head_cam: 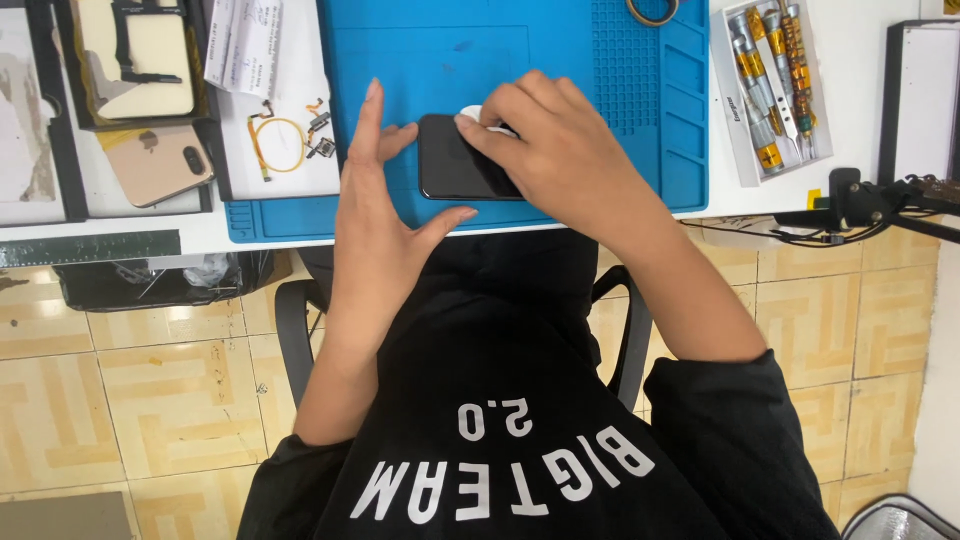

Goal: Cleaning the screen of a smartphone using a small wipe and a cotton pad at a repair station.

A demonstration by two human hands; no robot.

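A black phone (452,160) lies flat on the blue work mat (520,60) near the table's front edge. My left hand (378,215) rests beside the phone's left end, fingers spread, thumb and forefinger touching its edge. My right hand (555,150) presses a small white pad (474,115) onto the phone's top surface and covers the phone's right part.
A gold phone back (155,162) and a tray with a frame (135,55) lie at the left. A small flex-cable part (285,140) lies on white paper. A box of screwdrivers (770,85) sits right of the mat. A black stand with cables (860,205) is at the right edge.
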